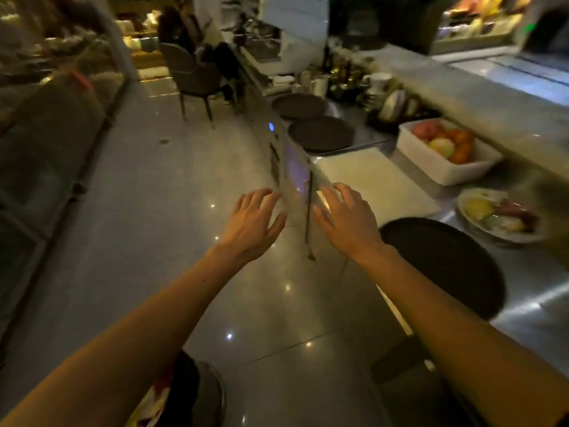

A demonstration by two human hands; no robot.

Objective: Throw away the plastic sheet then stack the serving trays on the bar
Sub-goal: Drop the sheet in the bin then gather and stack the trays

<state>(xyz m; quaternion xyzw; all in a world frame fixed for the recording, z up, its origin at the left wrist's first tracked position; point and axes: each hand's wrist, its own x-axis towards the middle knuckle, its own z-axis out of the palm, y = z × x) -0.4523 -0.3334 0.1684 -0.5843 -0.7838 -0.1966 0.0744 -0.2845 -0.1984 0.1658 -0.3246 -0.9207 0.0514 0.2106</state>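
Dim restaurant bar aisle, glossy tiled floor (pixel 129 241) on the left, steel bar counter (pixel 529 306) running away on the right.

Nearest, at the bottom edge: a dark round bin (pixel 197 392), rim only partly visible, contents blurred. Just above it, two bare forearms reaching forward. Left hand (pixel 251 224) spread wide, fingers fanned, apparently clear of everything. Right hand (pixel 346 217) also spread, fingertips at or just touching the clear plastic sheet (pixel 295 183), which hangs over the counter's front edge with a thin dark strip (pixel 308 223) dangling along it. No closed grip on the sheet by either hand; actual contact hard to confirm through the blur.

Beside the right forearm: nearest serving tray (pixel 446 266), round, dark, flat on the counter. Past the hands: a white cutting board (pixel 378 183), a plate of fruit (pixel 498 215) to its right, then a white tub of fruit (pixel 446 152). Farther along, a second tray (pixel 321 133) and a third tray (pixel 299 106), lying apart, unstacked. Beyond, bottles and crockery, too blurred to name.

Judged stage: just catching the sheet, disposal not done, stacking not begun.

Risks: thin, limp film slipping from open fingers and dropping to the floor instead of the bin; the sheet snagging on the counter edge or dragging the cutting board; a forearm sweep nudging the nearest tray or the fruit plate.
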